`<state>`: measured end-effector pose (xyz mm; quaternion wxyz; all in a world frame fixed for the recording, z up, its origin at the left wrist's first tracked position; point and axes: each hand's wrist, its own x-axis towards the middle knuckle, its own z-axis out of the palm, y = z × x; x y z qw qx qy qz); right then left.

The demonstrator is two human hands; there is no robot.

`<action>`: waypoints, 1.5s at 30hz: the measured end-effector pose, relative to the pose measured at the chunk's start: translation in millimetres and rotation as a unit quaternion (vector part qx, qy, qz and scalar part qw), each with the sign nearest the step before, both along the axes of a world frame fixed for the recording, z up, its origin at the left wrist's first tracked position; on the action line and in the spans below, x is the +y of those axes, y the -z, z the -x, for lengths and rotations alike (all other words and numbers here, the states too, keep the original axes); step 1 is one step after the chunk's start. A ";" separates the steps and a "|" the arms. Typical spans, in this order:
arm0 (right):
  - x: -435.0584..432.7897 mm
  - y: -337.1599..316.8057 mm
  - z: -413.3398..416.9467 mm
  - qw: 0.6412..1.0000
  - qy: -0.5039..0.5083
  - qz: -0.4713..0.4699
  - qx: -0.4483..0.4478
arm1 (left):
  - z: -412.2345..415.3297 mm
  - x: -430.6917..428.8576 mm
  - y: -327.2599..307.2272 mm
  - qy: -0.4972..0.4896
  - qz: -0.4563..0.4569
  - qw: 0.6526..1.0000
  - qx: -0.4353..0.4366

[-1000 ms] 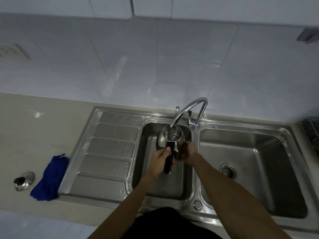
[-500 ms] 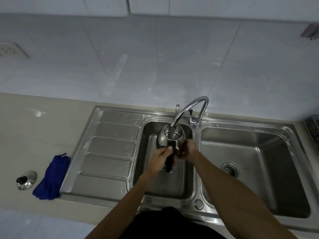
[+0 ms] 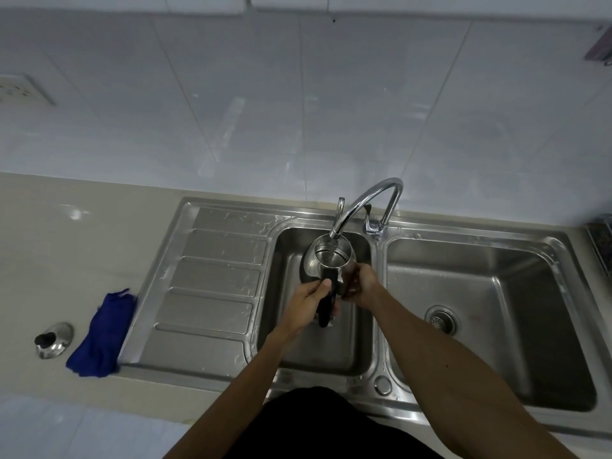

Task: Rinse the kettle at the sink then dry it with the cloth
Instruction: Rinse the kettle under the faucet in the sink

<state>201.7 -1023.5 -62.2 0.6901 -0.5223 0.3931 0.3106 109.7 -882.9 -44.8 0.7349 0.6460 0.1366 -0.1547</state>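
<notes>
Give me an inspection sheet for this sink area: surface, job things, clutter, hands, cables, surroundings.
Surface: beige counter with a steel double sink, drainboard wet.
Job's things: kettle, open-topped, under the tap in the left basin, water running in; blue cloth bunched on the counter beside the drainboard.
Clutter: kettle lid on the counter left of the cloth.
Hands: left hand grips the kettle's black handle; right hand holds its side.
Cables: nothing seen.
Surroundings: white tiled wall, socket upper left.
</notes>
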 end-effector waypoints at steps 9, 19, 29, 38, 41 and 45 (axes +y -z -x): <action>0.5 -3.7 1.0 1.000 -0.007 0.006 0.000 | 2.6 1.9 -3.0 0.002 0.015 1.000 0.011; -1.3 -7.5 1.9 1.000 -0.025 0.013 -0.005 | 1.2 2.7 -3.7 0.008 0.023 1.000 0.011; -3.4 -9.6 2.9 1.000 -0.021 0.005 -0.001 | 1.3 3.0 -5.1 0.015 0.009 1.000 0.004; -3.7 -12.7 3.8 1.000 -0.020 0.012 -0.002 | 0.2 -0.5 -5.3 0.008 0.013 1.000 0.005; -2.9 -12.1 2.8 1.000 -0.022 0.016 -0.004 | -1.2 -1.4 -5.4 0.002 0.017 1.000 0.008; -1.9 -12.7 2.2 1.000 -0.025 0.011 -0.006 | -1.6 0.2 -4.8 0.002 0.016 1.000 0.011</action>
